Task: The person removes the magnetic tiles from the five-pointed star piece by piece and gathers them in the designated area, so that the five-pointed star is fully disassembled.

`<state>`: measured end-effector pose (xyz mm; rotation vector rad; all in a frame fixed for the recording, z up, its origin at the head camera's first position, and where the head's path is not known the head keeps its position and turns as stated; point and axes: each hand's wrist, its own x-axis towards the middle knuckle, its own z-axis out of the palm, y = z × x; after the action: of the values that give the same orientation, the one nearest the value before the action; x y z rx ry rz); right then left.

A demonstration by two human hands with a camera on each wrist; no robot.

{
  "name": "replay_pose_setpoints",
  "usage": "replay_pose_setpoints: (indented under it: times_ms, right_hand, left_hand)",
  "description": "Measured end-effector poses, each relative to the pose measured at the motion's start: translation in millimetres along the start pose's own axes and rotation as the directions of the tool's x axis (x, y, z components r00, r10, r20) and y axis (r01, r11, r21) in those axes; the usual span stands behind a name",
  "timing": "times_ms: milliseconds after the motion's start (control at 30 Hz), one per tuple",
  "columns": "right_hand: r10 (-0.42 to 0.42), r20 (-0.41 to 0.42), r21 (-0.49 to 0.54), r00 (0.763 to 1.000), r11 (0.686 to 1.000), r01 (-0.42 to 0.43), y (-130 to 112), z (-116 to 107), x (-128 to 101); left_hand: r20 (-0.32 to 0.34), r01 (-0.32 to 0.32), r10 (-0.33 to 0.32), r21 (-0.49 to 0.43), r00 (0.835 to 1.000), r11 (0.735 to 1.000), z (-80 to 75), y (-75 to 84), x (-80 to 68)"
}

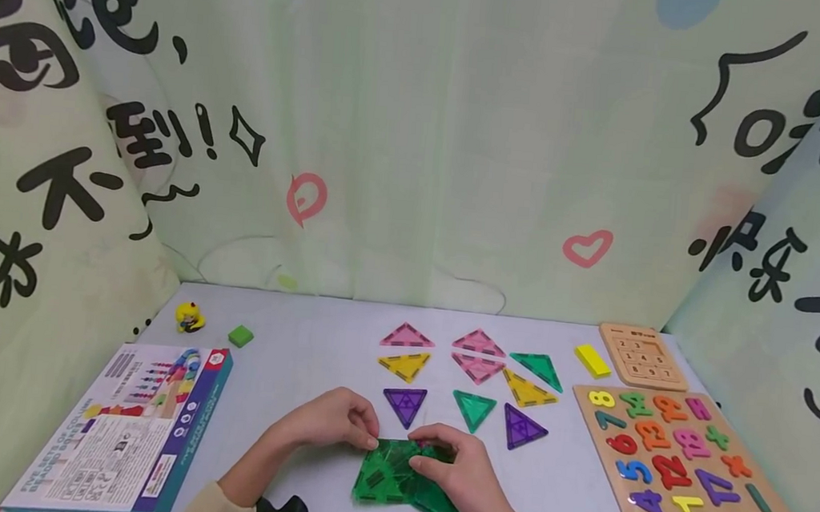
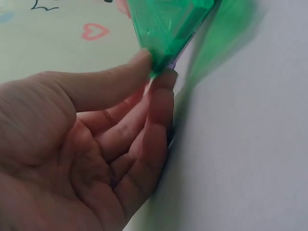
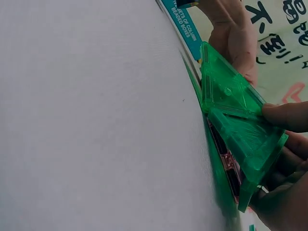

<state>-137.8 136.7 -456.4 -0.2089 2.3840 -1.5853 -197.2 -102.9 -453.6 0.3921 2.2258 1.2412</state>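
Translucent green magnetic tiles (image 1: pixel 381 479) are joined into a piece held by both hands, low over the white table. My left hand (image 1: pixel 332 423) pinches its upper left corner between thumb and forefinger, and the left wrist view shows that pinch on a green tip (image 2: pixel 161 57). On the piece's right part, my right hand (image 1: pixel 461 469) grips with the thumb on the near face and fingers behind. In the right wrist view two green triangle faces (image 3: pixel 231 91) meet at an angle, with a pinkish tile edge (image 3: pixel 230 163) under them. The piece's underside is mostly hidden.
Behind the hands lie loose triangle tiles: pink (image 1: pixel 479 342), yellow (image 1: pixel 529 390), green (image 1: pixel 473 410) and purple (image 1: pixel 523 427). A boxed set (image 1: pixel 121 434) lies left, a wooden number board (image 1: pixel 618 465) right. A green block (image 1: pixel 241 336) and yellow block (image 1: pixel 592 361) sit farther back.
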Motion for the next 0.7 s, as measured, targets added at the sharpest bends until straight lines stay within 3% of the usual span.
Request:
replay_pose_setpoints:
  times_ms: [267, 700]
  right_hand:
    - [0.001, 0.025, 0.004, 1.0, 1.0, -0.001, 2, 3, 0]
    - [-0.034, 0.033, -0.012, 0.999, 0.999, 0.034, -1, 1, -1]
  left_hand:
    - [0.007, 0.004, -0.003, -0.14, 1.0, 0.99, -5.5, -11.4, -0.7]
    - [0.042, -0.002, 0.009, -0.179, 0.999, 0.984, -19.6, -17.7, 1.4]
